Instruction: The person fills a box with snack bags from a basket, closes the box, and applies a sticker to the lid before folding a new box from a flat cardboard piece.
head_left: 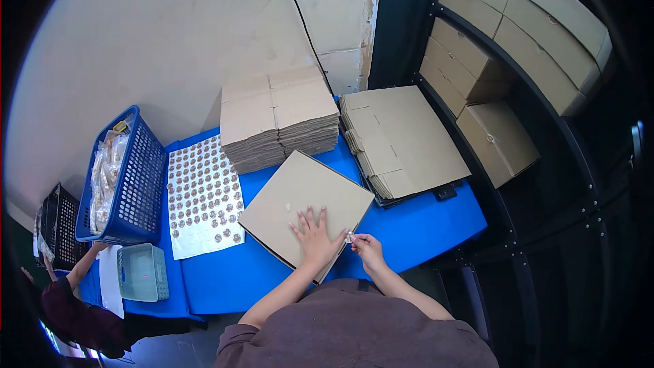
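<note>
A closed brown cardboard box (300,194) lies turned at an angle on the blue-covered table, near its front edge. My left hand (317,235) rests flat on the lid with its fingers spread. At the box's right edge, my right hand (368,250) pinches a small round sticker (349,237) between thumb and fingertips, close to my left thumb. Left of the box is a white sheet (204,194) bearing rows of similar round stickers.
Behind the box stands a tall stack of flat cardboard (279,116); more folded cardboard (409,140) lies right. A blue basket (139,177) of plastic bags and a pale green tray (143,272) stand left, near another person (82,313). Boxes (497,140) fill shelves at right.
</note>
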{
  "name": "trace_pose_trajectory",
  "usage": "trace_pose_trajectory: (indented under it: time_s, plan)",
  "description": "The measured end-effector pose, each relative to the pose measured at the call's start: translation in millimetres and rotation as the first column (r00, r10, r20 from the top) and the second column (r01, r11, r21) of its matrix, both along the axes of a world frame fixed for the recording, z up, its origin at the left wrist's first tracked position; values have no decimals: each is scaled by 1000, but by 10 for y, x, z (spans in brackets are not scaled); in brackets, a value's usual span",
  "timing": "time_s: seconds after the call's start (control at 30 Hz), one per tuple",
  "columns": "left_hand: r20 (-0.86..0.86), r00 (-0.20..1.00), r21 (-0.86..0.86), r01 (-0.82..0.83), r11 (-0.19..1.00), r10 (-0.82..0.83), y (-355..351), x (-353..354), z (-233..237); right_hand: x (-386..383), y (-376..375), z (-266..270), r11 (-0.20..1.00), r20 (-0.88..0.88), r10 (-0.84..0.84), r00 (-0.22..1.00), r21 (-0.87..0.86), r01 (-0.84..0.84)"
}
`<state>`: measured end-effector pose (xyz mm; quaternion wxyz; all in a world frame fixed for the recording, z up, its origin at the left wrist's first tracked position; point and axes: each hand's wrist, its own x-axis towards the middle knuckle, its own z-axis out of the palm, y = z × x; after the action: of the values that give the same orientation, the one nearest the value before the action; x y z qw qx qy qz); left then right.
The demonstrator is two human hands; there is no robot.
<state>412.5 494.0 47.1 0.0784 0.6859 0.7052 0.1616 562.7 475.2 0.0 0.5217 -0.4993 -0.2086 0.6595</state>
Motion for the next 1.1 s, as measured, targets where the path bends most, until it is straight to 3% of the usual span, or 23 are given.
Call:
trace_pose_trajectory:
  time_s: [0.3, 0.4, 0.5, 0.67, 0.8, 1.1]
  plan:
    - [18, 1000, 15, -4, 1000, 4, -6, -4, -13, 27, 12, -38, 999, 64, 49, 997, -5, -49]
    - [27, 1000, 15, -2, 1000, 1, 5, -3, -24, 46, 12, -37, 994, 16, 102, 995, 32, -103]
    - [29, 999, 18, 20, 1000, -21, -4, -11, -22, 74, 20, 25, 996, -86, 64, 994, -49, -69]
    - [63, 993, -33, 106, 994, -103, -71, 76, 87, 183, 60, 45, 996, 105, 73, 992, -48, -69]
    - [7, 995, -47, 99, 994, -99, -62, 154, 4, 206, 94, 77, 997, 123, 73, 990, -30, -70]
    - [31, 993, -35, 114, 993, -113, -83, 151, 23, 156, 160, 69, 932, 362, 314, 878, 56, -357]
